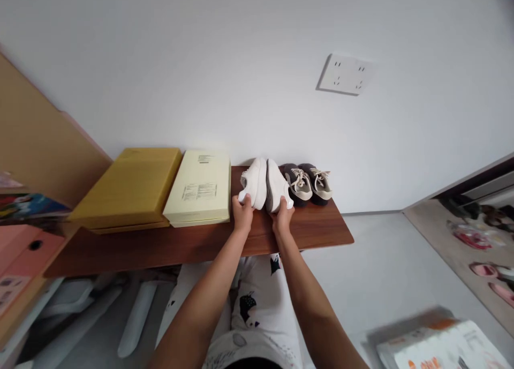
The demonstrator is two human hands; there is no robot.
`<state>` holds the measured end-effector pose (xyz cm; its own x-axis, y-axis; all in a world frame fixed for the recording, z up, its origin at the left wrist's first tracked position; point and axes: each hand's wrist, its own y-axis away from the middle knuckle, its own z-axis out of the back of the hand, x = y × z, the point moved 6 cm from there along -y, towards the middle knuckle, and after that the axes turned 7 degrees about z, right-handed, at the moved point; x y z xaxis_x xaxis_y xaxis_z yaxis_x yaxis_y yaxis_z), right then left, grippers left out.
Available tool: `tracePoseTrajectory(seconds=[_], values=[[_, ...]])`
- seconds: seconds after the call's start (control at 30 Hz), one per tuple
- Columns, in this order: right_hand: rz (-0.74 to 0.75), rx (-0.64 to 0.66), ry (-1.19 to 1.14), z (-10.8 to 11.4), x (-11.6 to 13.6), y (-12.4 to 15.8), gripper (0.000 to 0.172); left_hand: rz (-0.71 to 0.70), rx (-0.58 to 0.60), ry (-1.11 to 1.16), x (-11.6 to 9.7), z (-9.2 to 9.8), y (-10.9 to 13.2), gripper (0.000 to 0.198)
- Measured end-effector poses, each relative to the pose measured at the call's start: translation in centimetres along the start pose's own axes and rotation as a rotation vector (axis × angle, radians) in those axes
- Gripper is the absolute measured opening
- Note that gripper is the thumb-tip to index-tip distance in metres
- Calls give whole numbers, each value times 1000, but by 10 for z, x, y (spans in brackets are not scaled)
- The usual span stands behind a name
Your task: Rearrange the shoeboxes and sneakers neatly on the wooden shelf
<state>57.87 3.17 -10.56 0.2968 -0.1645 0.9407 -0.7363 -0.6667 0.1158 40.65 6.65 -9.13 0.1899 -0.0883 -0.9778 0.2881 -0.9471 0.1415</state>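
Two white shoes stand side by side on a dark brown wooden board [257, 243], tilted so that their soles face each other. My left hand [243, 215] grips the left white shoe [254, 181] by its near end, the thumb on top. The near end of the right white shoe [275, 184] is held in my right hand [283, 217]. Just right of them sits a pair of dark grey and beige shoes, a left one [297, 184] and a right one [318, 184], with cream laces. The undersides of my fingers are hidden.
Left of the shoes lie a pale yellow box [201, 189] and a mustard box [132, 184]. A wall socket plate [343, 74] is above right. A pink box [24, 256] is at far left. A white printed package [445, 347] lies lower right, and more footwear [484, 270] is at far right.
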Motion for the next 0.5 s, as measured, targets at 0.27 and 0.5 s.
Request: tracePoseTrajectory(seconds=[0.27, 0.5], values=[[-125, 281, 399, 34, 3, -4, 75, 225, -138, -58, 17, 9, 29, 41], [660, -75, 778, 120, 95, -58, 47, -432, 201, -364, -10, -47, 101, 48]])
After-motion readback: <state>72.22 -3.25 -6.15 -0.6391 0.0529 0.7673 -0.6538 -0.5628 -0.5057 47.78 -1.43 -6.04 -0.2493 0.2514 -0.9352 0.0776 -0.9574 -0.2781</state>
